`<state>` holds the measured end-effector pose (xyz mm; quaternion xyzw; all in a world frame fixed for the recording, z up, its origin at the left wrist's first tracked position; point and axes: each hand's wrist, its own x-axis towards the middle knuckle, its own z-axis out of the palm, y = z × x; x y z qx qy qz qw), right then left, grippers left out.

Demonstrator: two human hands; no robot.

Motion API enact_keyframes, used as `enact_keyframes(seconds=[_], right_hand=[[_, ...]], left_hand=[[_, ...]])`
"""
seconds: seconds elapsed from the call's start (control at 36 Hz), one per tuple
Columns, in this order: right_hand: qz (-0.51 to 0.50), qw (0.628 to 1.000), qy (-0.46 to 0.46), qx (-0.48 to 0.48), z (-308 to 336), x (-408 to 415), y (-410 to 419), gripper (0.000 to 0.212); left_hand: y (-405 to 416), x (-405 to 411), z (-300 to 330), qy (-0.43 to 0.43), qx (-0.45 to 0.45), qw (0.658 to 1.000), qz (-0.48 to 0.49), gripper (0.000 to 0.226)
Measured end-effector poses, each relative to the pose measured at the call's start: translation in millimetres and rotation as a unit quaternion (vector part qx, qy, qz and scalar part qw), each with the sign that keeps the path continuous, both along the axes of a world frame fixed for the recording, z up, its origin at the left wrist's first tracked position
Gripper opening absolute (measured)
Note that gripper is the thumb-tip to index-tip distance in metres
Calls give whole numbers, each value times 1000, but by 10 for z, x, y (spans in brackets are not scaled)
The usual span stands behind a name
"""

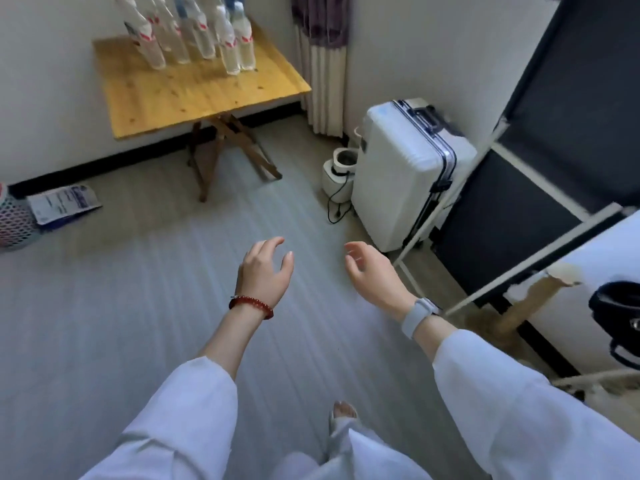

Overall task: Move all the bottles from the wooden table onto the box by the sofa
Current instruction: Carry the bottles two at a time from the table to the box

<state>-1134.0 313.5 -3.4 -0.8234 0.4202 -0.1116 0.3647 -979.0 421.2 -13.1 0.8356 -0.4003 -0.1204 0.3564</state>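
Several clear plastic bottles [194,32] with red-and-white labels stand upright in a cluster at the back of the wooden table [194,95], against the wall at upper left. My left hand [266,268], with a red bead bracelet on the wrist, hovers over the floor, fingers apart and holding nothing. Beside it, my right hand [372,271], with a grey watch on the wrist, is also spread and holds nothing. Both hands are well short of the table. The box and the sofa are not in view.
A white suitcase [405,171] stands right of the table, with a small white appliance [337,174] and its cord beside it. A black framed panel [540,140] leans at right. A mesh basket [12,220] and a printed bag [64,202] lie at left. Grey floor lies between me and the table.
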Motion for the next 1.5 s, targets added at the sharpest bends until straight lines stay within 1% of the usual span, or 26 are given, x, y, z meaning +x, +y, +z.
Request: enact_keyframes(seconds=[0.08,0.22,0.33,0.47,0.64,0.86,0.92,1.0,1.08,1.14,1.28,1.36,1.42,1.5], right_hand=[[31,1000,-1,5,103,661,-503,31],[74,997,-11,7,65,1748,-1161,29],[101,995,-5,8,-34,2669,-1649,30],[100,995,-6,3,-53,3987,-2309,30],[90,996,-29,6,236,5406,-3049,31],[46,998,-48,12,237,6453,-4212,30],[43,997,-64,9,156,6831,-4668,30],[33,996,-85,1,145,7201,-5072,30],[18,995,-95,-12,104,7691,-5641,32],[11,995,-101,-20,97,8011,-6001,35],[-3,996,-82,-34,5,8616,-6730,47],[16,998,-65,6,-79,8839,-6980,54],[36,997,-49,36,-173,8947,-7099,48],[39,995,-60,70,-271,9038,-7180,27]], left_hand=[[-377,540,98,-3,-5,999,36,32],[-877,1490,65,6,-9,995,96,30],[-1309,2384,-62,3,-8,994,113,29],[-1924,3677,-106,13,-18,991,132,27],[-2699,5028,136,10,-35,990,140,26],[-3928,6184,174,3,-36,994,101,31],[-4371,6529,144,4,-47,993,104,34],[-4795,6828,140,7,-65,993,100,38],[-5430,7250,81,20,-64,992,107,43],[-5830,7509,62,33,-57,992,108,47],[-6575,7990,0,59,-58,991,110,56],[-6828,8176,-82,83,-54,989,111,60],[-6932,8262,-160,86,-52,989,106,55],[-7011,8355,-255,79,-50,991,94,43]])
